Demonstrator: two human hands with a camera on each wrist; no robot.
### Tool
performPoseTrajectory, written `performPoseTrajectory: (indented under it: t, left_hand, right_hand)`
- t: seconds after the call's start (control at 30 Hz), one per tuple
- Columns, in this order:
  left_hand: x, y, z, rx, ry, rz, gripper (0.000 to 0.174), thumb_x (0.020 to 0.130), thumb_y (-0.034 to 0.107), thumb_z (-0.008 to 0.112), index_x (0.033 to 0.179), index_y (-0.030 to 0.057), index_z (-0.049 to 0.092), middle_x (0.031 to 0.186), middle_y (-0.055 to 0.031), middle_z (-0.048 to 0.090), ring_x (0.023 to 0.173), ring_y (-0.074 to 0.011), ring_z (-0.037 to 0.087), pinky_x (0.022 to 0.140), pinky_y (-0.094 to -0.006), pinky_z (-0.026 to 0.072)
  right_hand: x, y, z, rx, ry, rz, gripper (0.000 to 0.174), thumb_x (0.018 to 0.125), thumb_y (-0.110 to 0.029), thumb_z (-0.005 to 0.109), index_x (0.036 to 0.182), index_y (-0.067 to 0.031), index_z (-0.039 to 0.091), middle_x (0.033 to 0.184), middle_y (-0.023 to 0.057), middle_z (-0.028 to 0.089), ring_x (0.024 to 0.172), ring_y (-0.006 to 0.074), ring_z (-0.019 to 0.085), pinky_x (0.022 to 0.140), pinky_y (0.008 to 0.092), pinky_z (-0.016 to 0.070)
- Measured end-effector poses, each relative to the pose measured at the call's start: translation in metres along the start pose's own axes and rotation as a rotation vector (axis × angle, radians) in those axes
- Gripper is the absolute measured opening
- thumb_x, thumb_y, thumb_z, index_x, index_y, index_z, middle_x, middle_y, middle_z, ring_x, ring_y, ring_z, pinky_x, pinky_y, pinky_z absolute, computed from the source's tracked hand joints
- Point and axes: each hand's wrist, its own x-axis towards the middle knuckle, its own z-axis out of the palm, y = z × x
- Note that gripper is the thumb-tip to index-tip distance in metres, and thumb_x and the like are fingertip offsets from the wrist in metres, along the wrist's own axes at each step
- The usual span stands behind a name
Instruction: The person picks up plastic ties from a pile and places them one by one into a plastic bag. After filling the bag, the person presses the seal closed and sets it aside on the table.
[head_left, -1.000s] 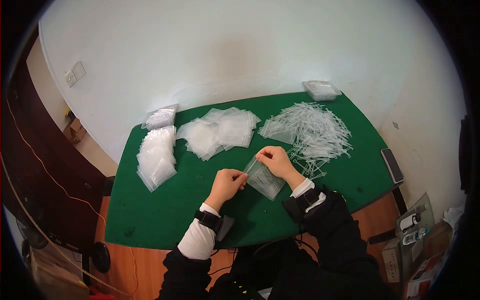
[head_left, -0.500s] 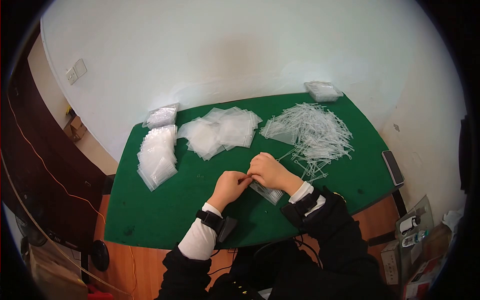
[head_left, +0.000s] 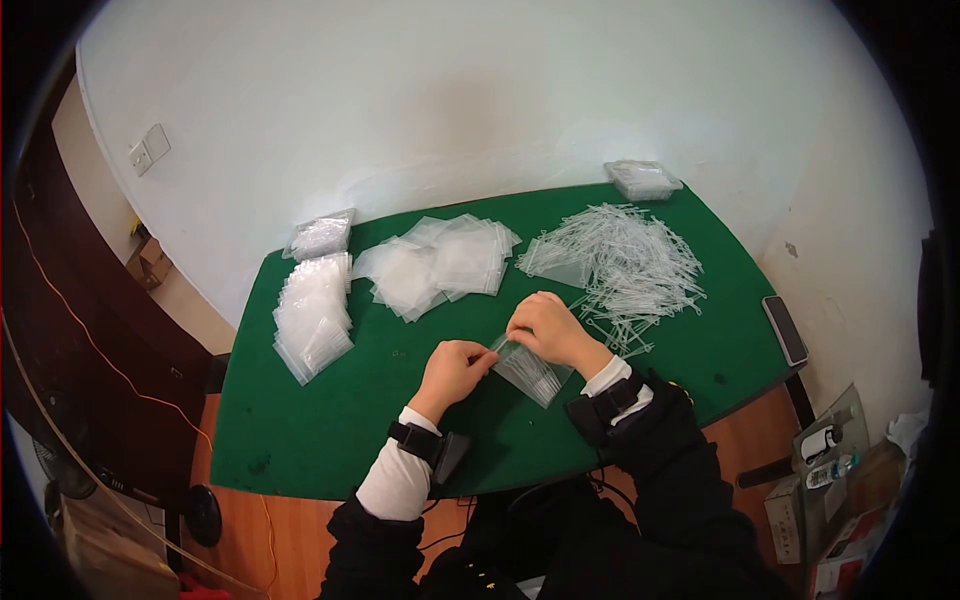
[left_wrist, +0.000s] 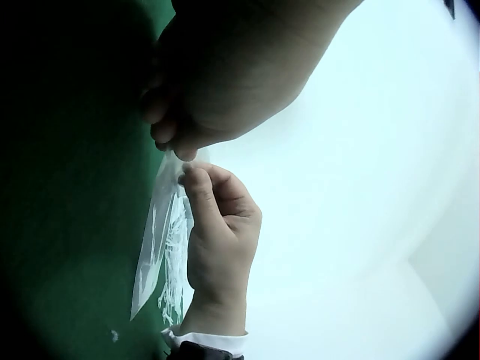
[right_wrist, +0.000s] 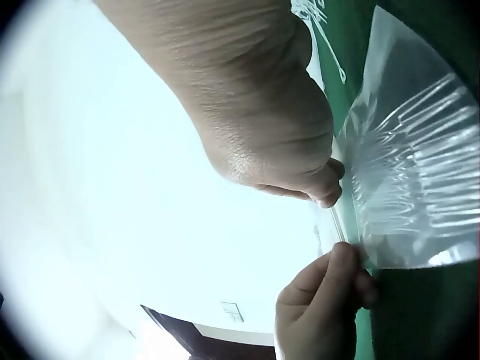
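one small clear plastic bag [head_left: 530, 371], thin clear looped plastic pieces [right_wrist: 442, 154] inside; left hand [head_left: 452, 377] and right hand [head_left: 549, 328] pinch its top edge, fingers curled.

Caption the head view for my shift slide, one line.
Left hand and right hand pinch a clear bag of slender pieces above a green table.

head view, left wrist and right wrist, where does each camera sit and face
Head: on the head, facing forward and down to the green table; left hand, right hand, sleeves show.
Left wrist: on that wrist, looking past left hand to right hand.
Right wrist: on that wrist, looking past right hand to left hand.
Shared by all three: the clear bag.
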Motion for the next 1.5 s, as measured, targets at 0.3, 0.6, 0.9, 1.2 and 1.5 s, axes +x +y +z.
performPoseTrajectory:
  t: [0.3,0.6,0.9,1.2,1.5]
  left_hand:
    - [-0.002,0.008,-0.008,0.019,-0.082,-0.080,0.021,0.078,0.022,0.060,0.073,0.0022,0.066,0.057,-0.0061,0.060,0.050,-0.0170,0.057,0.049,-0.0278,0.0429]
    - [-0.001,0.004,-0.003,-0.177,-0.192,0.062,0.022,0.081,0.020,0.057,0.074,0.0004,0.064,0.058,-0.0073,0.059,0.052,-0.0149,0.055,0.052,-0.0256,0.0428]
    - [-0.001,0.012,-0.008,-0.175,0.135,0.137,0.021,0.075,0.006,0.062,0.096,0.0034,0.062,0.090,-0.0080,0.059,0.073,-0.0143,0.055,0.064,-0.0251,0.0455]
    - [-0.002,0.023,-0.004,0.005,0.085,0.526,0.029,0.064,0.001,0.067,0.092,0.0103,0.067,0.115,-0.0081,0.053,0.106,-0.0250,0.047,0.086,-0.0347,0.0414]
    - [0.004,0.017,-0.002,-0.060,0.117,0.581,0.022,0.067,0.000,0.066,0.087,0.0073,0.067,0.097,-0.0075,0.063,0.100,-0.0252,0.053,0.085,-0.0338,0.0432]
  right_hand:
    - [-0.001,0.012,0.006,0.195,0.075,0.089,0.012,0.073,-0.014,0.060,0.072,-0.0022,0.058,0.067,0.0070,0.056,0.065,0.0216,0.054,0.060,0.0330,0.0426]
    - [0.001,0.005,0.008,0.677,0.021,0.418,0.017,0.083,-0.015,0.051,0.076,0.0006,0.053,0.060,0.0056,0.051,0.055,0.0129,0.047,0.052,0.0274,0.0381]
    - [0.002,-0.001,0.012,0.650,0.004,0.371,0.016,0.088,-0.015,0.046,0.077,-0.0031,0.050,0.058,-0.0020,0.043,0.055,0.0056,0.041,0.050,0.0229,0.0347]
    - [0.000,0.002,0.027,0.604,0.061,0.253,0.017,0.087,-0.014,0.047,0.077,-0.0005,0.051,0.061,0.0010,0.047,0.057,0.0084,0.041,0.052,0.0259,0.0349]
    - [0.000,0.006,0.022,0.485,-0.066,0.345,0.022,0.086,-0.016,0.048,0.073,0.0002,0.055,0.060,0.0032,0.052,0.056,0.0094,0.045,0.053,0.0261,0.0379]
